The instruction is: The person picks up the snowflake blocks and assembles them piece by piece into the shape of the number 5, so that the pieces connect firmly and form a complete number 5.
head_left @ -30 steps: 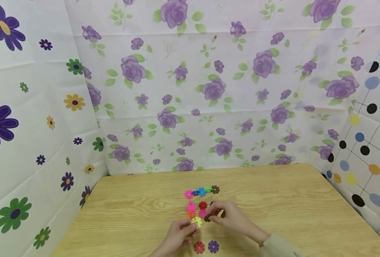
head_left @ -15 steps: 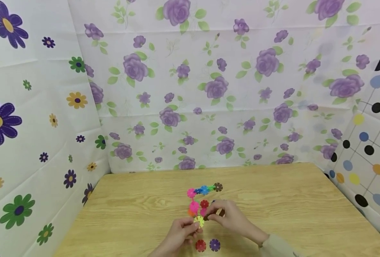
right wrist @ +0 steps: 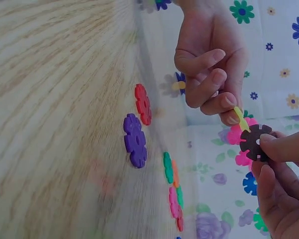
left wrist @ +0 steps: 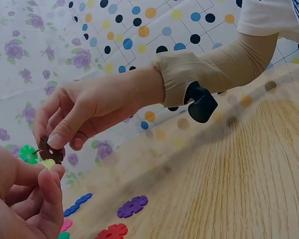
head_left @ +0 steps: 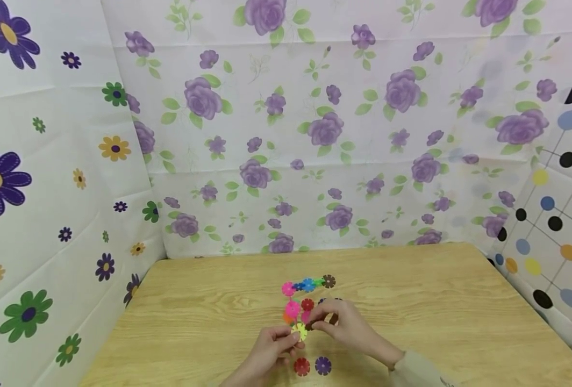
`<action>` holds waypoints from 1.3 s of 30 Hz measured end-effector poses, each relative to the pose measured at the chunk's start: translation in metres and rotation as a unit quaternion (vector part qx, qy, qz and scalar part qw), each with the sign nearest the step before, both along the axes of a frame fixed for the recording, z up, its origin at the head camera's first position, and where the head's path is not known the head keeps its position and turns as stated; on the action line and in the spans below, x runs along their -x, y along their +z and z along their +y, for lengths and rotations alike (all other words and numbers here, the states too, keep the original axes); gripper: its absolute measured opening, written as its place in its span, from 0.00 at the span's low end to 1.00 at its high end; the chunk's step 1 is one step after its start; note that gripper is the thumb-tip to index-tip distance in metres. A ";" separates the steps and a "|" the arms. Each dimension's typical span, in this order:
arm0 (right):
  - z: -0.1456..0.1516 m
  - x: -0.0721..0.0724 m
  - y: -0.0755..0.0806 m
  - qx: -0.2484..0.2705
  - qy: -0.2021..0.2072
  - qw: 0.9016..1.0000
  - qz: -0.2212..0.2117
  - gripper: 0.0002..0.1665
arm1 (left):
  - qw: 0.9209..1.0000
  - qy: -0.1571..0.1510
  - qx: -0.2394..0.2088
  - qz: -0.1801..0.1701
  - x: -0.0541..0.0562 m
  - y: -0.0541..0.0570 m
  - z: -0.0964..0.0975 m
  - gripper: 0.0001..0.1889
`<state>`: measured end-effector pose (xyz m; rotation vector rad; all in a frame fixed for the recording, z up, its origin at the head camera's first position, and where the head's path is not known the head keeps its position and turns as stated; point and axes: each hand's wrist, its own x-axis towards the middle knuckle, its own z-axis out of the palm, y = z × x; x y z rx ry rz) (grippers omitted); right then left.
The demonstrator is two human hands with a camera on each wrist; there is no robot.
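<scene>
My left hand (head_left: 272,346) pinches a yellow notched plastic disc (head_left: 299,331) between thumb and fingers. From the yellow disc a chain of joined discs runs away: a bright pink disc (head_left: 292,309), another pink one (head_left: 288,288), then blue, light blue (head_left: 308,285) and green, ending in a brown disc (head_left: 328,281). With thumb and fingertips my right hand (head_left: 346,324) grips a second brown disc (right wrist: 252,141). Its notched edge is right at the yellow disc's edge, the two set at an angle to each other in the right wrist view.
A red disc (head_left: 302,366) and a purple disc (head_left: 323,366) lie flat on the wooden table (head_left: 194,322) near its front. Beyond the hands lie more discs, among them a dark red one (head_left: 307,304) and an orange one (head_left: 287,317). Patterned cloths border the table.
The right hand has brought its brown disc slightly left, closer to the yellow disc. The left hand keeps its pinch, and the head view has shifted a little.
</scene>
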<state>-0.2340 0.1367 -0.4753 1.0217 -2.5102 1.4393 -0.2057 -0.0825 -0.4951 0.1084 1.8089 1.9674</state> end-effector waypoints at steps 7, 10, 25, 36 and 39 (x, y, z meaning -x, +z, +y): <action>-0.003 -0.004 -0.002 0.029 0.005 1.000 0.005 0.04 | 1.000 -0.003 -0.010 0.008 -0.001 0.001 0.002 0.07; -0.006 -0.007 -0.004 0.050 0.017 0.998 0.020 0.06 | 1.000 0.000 -0.016 0.013 -0.003 0.003 0.002 0.07; -0.007 -0.004 -0.010 0.096 0.021 0.995 0.024 0.03 | 1.000 -0.008 -0.009 0.011 -0.002 0.012 0.002 0.09; -0.008 -0.003 -0.012 0.076 0.032 0.996 0.034 0.10 | 0.996 -0.078 -0.032 -0.042 -0.001 0.005 -0.007 0.24; -0.009 -0.002 -0.012 0.079 0.043 0.995 0.043 0.11 | 0.990 -0.091 -0.085 -0.067 0.002 0.004 -0.008 0.22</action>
